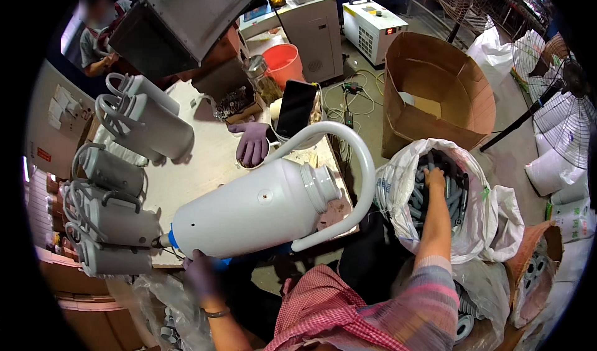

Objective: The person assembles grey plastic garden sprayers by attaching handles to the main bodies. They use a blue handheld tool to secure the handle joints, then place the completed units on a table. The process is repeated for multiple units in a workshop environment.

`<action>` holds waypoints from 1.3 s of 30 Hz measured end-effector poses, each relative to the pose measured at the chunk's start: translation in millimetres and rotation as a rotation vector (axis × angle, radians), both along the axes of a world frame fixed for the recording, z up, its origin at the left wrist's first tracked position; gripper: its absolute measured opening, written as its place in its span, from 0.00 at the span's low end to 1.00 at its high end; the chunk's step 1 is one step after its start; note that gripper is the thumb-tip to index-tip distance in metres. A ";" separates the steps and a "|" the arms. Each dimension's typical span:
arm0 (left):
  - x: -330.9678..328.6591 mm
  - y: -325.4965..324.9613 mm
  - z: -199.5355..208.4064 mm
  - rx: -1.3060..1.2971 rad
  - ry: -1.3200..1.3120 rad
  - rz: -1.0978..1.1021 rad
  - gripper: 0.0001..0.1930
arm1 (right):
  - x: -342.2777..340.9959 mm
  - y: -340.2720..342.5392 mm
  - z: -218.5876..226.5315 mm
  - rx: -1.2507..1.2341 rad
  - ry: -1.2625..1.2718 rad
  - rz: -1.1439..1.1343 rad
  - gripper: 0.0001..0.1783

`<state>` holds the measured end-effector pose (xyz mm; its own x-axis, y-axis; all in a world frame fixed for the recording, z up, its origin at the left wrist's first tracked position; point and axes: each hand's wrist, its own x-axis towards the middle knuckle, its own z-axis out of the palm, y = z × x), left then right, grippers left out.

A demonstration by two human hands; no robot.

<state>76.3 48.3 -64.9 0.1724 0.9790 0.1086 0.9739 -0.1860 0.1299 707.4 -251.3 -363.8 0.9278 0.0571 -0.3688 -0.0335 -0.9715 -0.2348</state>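
Grey canister (242, 211) crosswise (neck (322, 189) rightward)

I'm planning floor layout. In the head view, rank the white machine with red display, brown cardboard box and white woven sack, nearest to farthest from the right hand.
1. White woven sack: around the right hand.
2. Brown cardboard box: just ahead.
3. White machine: beyond, ahead-left.

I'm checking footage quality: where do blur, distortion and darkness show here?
Head view: the gloved left hand is smeared, while the large grey canister looks fairly crisp; head view: black corners frame the fisheye circle, and edges bow near the rim; head view: the white sack is dim inside, around the right hand.
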 end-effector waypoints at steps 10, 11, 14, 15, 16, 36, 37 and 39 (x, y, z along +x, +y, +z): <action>-8.7 -3.2 -21.9 0.192 -0.350 -0.148 0.17 | -96.3 -128.1 179.7 0.678 -0.708 0.197 0.27; 3.5 -0.8 -18.2 0.094 -0.520 -0.090 0.19 | -99.5 -159.8 154.1 0.413 -0.442 0.306 0.27; -6.2 9.7 -22.0 -0.061 -0.897 -0.052 0.23 | -128.9 -185.8 164.5 0.413 -0.163 0.354 0.23; -44.2 32.9 -56.1 -0.020 -0.855 -0.197 0.26 | -138.6 -176.3 189.4 0.586 -0.233 0.289 0.21; -37.8 35.4 -55.3 -0.011 -0.884 -0.219 0.26 | -156.5 -175.5 206.8 0.747 -0.302 0.194 0.20; -17.4 54.8 -44.5 -0.301 -1.219 -0.195 0.34 | -204.1 -204.0 243.6 0.103 -0.769 0.696 0.19; -4.9 42.2 -30.8 -0.307 -1.242 -0.258 0.32 | -199.2 -204.0 256.1 0.155 -0.645 0.533 0.19; -3.3 37.2 -30.2 -0.257 -1.277 -0.213 0.30 | -206.6 -206.2 276.9 0.249 -0.347 0.209 0.19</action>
<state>73.0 85.5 -95.0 0.2400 0.9626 0.1254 0.0950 -0.1519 0.9838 500.8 -457.5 -86.9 0.9530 0.3029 0.0098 0.2783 -0.8618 -0.4242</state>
